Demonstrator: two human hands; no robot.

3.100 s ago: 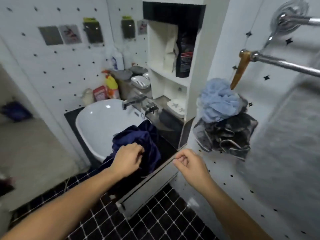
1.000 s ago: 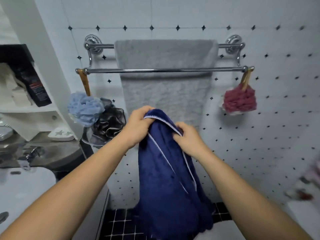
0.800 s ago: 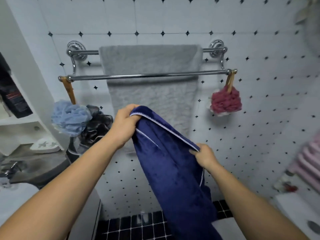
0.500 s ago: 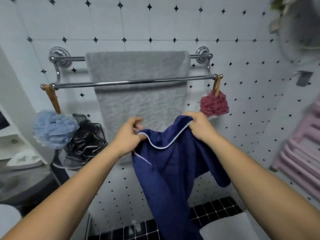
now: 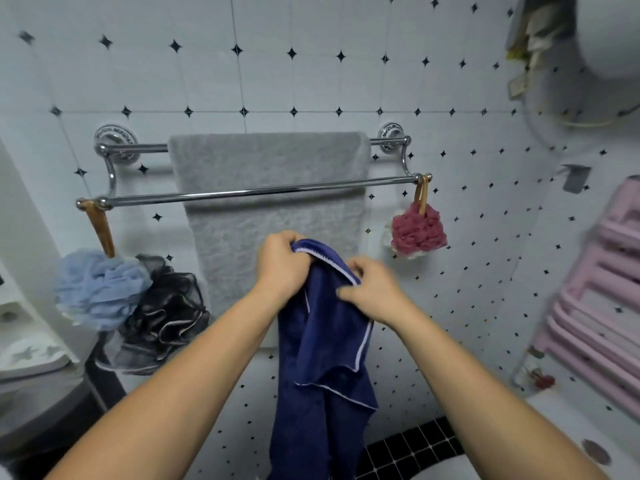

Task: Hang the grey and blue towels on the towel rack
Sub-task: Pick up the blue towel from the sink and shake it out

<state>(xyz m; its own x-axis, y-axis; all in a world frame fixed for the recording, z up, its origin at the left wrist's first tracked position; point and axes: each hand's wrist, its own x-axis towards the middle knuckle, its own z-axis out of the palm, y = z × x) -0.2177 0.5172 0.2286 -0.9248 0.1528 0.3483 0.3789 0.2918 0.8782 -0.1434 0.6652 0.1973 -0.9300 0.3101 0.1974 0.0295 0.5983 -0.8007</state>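
A chrome double-bar towel rack (image 5: 145, 199) is fixed to the tiled wall. The grey towel (image 5: 263, 161) hangs over its rear bar and drops behind the front bar. Below the front bar I hold the dark blue towel (image 5: 322, 368) with a pale hem; it hangs down bunched toward the floor. My left hand (image 5: 280, 268) grips its top edge. My right hand (image 5: 372, 289) pinches the hem just to the right, close to the left hand.
A light blue bath puff (image 5: 98, 289) and a black one (image 5: 166, 313) hang from the rack's left end, a red puff (image 5: 417, 230) from the right end. A pink rack (image 5: 602, 306) stands at the right. White shelving (image 5: 20, 237) is at the left.
My right hand came back in from the right along the hem, so both hands are close together. The towel's top edge is bunched instead of spread.
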